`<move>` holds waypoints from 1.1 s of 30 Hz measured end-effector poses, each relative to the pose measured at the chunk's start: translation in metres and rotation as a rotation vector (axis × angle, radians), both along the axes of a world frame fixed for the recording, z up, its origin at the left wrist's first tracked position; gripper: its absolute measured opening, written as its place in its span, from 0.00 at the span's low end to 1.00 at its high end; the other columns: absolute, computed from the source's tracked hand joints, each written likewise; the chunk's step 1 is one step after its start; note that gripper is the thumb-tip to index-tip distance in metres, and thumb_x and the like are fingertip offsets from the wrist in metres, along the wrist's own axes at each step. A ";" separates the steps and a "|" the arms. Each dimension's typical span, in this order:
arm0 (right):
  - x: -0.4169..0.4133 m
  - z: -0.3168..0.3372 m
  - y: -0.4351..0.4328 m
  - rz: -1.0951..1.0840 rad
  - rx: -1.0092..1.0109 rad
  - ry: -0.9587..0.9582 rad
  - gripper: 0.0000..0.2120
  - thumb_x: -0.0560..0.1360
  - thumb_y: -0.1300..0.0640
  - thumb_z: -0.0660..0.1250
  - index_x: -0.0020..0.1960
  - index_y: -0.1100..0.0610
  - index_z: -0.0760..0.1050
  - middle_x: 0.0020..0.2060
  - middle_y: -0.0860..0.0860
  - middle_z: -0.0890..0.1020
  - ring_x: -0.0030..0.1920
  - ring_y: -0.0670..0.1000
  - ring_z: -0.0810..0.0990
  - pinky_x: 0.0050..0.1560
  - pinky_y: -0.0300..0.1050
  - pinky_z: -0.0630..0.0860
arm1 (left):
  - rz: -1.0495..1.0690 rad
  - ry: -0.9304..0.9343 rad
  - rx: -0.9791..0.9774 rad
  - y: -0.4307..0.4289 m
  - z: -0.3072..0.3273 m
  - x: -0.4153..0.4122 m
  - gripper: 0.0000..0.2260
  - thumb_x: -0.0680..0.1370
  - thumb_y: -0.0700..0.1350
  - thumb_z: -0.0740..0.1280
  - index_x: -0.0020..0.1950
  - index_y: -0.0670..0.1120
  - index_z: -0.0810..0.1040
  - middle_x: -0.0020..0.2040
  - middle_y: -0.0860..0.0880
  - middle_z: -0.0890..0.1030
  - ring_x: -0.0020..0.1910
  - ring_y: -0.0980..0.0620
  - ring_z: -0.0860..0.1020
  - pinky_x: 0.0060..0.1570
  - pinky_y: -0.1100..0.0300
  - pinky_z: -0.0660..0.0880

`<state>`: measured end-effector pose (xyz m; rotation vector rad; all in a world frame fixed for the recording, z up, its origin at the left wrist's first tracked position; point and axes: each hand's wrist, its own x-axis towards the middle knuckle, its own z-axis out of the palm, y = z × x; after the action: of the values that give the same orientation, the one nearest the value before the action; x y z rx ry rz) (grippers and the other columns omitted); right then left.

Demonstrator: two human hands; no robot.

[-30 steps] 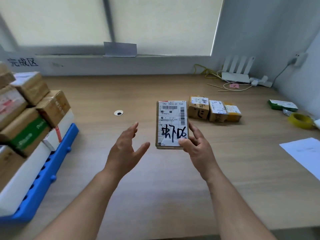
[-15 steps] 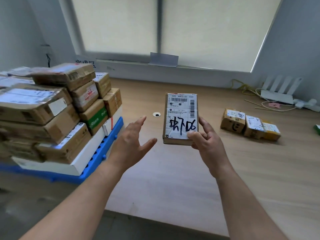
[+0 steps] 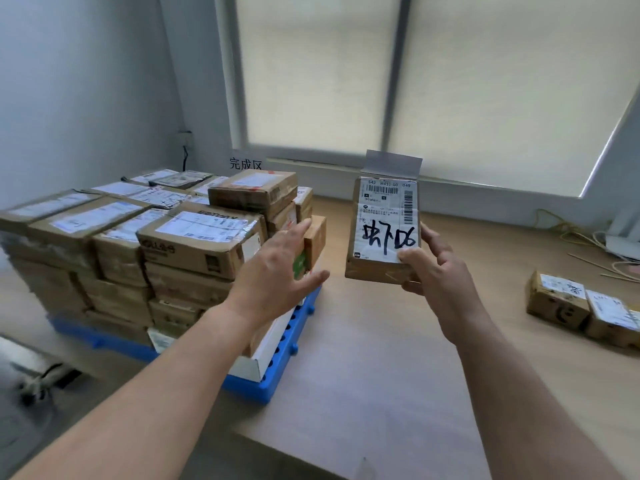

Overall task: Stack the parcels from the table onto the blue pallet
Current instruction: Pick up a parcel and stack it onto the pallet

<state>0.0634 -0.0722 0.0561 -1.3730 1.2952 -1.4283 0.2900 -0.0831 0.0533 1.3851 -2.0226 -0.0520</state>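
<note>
My right hand (image 3: 437,275) grips a flat brown parcel (image 3: 382,230) by its lower right corner and holds it up above the table. Its white label carries barcodes and black handwriting. My left hand (image 3: 277,275) hangs empty with fingers spread, just left of the parcel and in front of the stack. The blue pallet (image 3: 277,370) lies at the left, loaded with several layers of brown cardboard parcels (image 3: 197,237). Two small brown parcels (image 3: 581,308) rest on the table at the right edge.
The wooden table (image 3: 381,375) runs from the pallet to the right. Its near edge drops to the floor at lower left. A window with a drawn blind (image 3: 450,81) fills the back wall. Yellow and white cables (image 3: 588,244) lie at the far right.
My view has swung left, bringing the whole pallet stack into sight. Both hands and the held parcel moved left toward the stack. The small parcels slid to the right edge.
</note>
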 end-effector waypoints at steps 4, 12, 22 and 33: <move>0.058 0.019 -0.018 0.012 -0.017 -0.025 0.28 0.71 0.54 0.67 0.70 0.47 0.69 0.49 0.48 0.84 0.44 0.53 0.81 0.42 0.50 0.75 | -0.045 -0.012 0.002 -0.014 0.024 0.051 0.38 0.74 0.59 0.68 0.77 0.52 0.53 0.74 0.50 0.65 0.71 0.52 0.65 0.66 0.53 0.67; 0.176 0.048 -0.060 0.057 -0.015 0.005 0.24 0.75 0.56 0.66 0.70 0.47 0.69 0.51 0.49 0.83 0.42 0.46 0.81 0.33 0.37 0.76 | -0.089 0.020 0.004 -0.059 0.054 0.154 0.40 0.72 0.63 0.66 0.78 0.48 0.55 0.74 0.49 0.65 0.71 0.51 0.66 0.68 0.49 0.68; 0.286 0.078 -0.135 0.185 0.001 0.255 0.24 0.77 0.52 0.64 0.72 0.45 0.66 0.48 0.50 0.84 0.44 0.51 0.83 0.42 0.50 0.79 | -0.102 0.208 0.083 -0.124 0.064 0.253 0.29 0.76 0.52 0.68 0.75 0.53 0.62 0.56 0.59 0.73 0.52 0.62 0.72 0.40 0.79 0.67; 0.319 0.093 -0.233 0.186 -0.059 0.661 0.20 0.78 0.48 0.64 0.69 0.50 0.70 0.61 0.46 0.79 0.57 0.49 0.79 0.60 0.48 0.75 | -0.047 0.272 0.211 -0.205 0.059 0.285 0.25 0.78 0.51 0.66 0.73 0.56 0.64 0.60 0.55 0.76 0.57 0.54 0.75 0.55 0.59 0.71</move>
<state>0.3821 -0.3053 0.1487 -2.0493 1.4718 -0.9146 0.5747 -0.2880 0.1126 1.3732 -1.8610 -0.4613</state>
